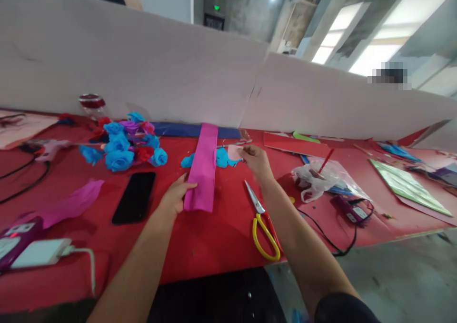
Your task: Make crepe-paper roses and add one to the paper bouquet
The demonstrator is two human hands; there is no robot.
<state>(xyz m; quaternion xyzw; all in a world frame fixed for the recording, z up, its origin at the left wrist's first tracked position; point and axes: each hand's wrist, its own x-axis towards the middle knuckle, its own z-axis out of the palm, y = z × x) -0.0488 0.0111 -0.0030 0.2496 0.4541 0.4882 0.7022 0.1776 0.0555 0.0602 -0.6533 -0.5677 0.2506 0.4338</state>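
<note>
Red sheeting covers the table [207, 251], which stands against a pale partition [143, 65]; beyond that are grey walls [237, 8], bright windows [341, 23] and a lit green sign [216, 7]. On the table, straight ahead, a long magenta strip [202, 170] lies lengthwise away from the body, its far end over a dark blue strip [169, 129] that runs along the foot of the partition. Of the two hands, the left hand [178, 193] grips the near left edge of the magenta strip, thumb on top; the other fingers are partly hidden, so how they close beneath cannot be told. The right hand [257, 163], just to the right of the strip, pinches a small pale pink piece [234, 152] between thumb and fingertips, beside some bright blue pieces [222, 157]; whether it touches them is unclear. More of the blue shows on the strip's left side. Scissors [257, 206] with yellow handles lie near the right forearm [296, 227], points away from the body. Over to the left are a black phone [134, 198], blue, purple and red artificial flowers [119, 160], a red-lidded jar [92, 101] and a crumpled magenta sheet [73, 203]. Toward the right, a red straw [326, 161] stands out of a clear plastic bag [312, 189]
</note>
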